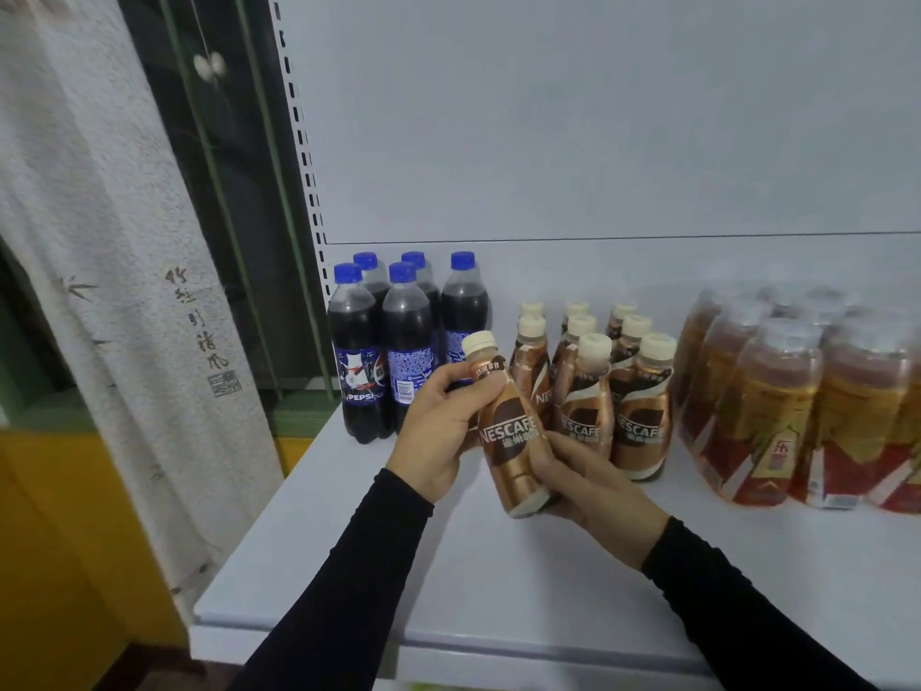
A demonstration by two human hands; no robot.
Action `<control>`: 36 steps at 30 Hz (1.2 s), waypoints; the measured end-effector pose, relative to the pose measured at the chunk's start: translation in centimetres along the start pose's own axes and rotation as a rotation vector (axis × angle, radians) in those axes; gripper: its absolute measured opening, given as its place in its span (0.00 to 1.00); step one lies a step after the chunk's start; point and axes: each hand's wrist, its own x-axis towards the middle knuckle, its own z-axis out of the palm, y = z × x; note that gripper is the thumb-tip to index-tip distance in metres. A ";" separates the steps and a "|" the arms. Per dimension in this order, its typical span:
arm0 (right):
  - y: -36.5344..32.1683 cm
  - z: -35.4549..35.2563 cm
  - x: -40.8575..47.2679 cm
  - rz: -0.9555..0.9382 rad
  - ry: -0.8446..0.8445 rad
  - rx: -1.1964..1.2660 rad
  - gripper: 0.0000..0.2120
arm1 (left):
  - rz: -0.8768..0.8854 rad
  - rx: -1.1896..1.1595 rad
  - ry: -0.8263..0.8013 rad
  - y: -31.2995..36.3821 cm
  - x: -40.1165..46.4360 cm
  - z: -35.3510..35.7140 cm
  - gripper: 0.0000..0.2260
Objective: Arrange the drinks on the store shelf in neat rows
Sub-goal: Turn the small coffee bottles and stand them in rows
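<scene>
From the head view, the only one I have, I find both hands on one Nescafé coffee bottle (pixel 508 431), held tilted above the white shelf (pixel 349 541), its cream cap leaning up and to the left, its base low and toward me. My left hand (pixel 438 431) grips the shoulder and upper label, fingers curled round the neck region; my right hand (pixel 583 486) cups the base and lower body from the right, fingers wrapped under it. Neither hand has room to spare; both are closed firmly on the bottle. The bottle sits just in front of the standing coffee group (pixel 598 381), which forms three rows running back from the front edge; the left row appears one bottle short at the front, and I judge that to be the slot in hand. To the left stand five Pepsi bottles (pixel 388 351) near the slotted upright; to the right, shrink-wrapped tea packs (pixel 777 401), blurred. As to handling, I judge the bottle small, full and moderately light, rigid plastic with a glossy sleeve that may slip under a loose hold. The waist below the shoulder offers the soundest purchase; the cap is too narrow for control. Set down carelessly, it could knock its neighbours, which stand touching or nearly so. A patterned curtain (pixel 99 241) hangs at far left.
</scene>
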 end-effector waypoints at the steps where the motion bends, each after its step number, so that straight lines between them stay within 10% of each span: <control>1: -0.1 0.2 0.0 -0.019 0.007 -0.062 0.19 | 0.005 0.000 0.010 -0.1 0.1 0.0 0.12; 7: 0.1 0.1 0.2 -0.065 0.091 -0.118 0.32 | 0.020 0.033 -0.039 0.0 0.1 -0.1 0.08; 14: -0.1 0.2 0.0 0.013 0.046 0.161 0.18 | -0.049 0.013 -0.134 0.5 0.1 -0.6 0.04; 22: -0.4 1.1 -0.3 -0.069 0.093 -0.307 0.16 | -0.012 0.042 -0.039 0.4 -0.1 -0.7 0.12; 27: -0.2 0.9 -0.1 -0.094 0.123 -0.157 0.12 | -0.033 0.023 -0.080 0.5 -0.2 -0.8 0.11; 36: 0.1 0.8 -0.3 -0.079 0.066 -0.119 0.20 | -0.024 -0.031 -0.060 0.6 -0.2 -0.7 0.10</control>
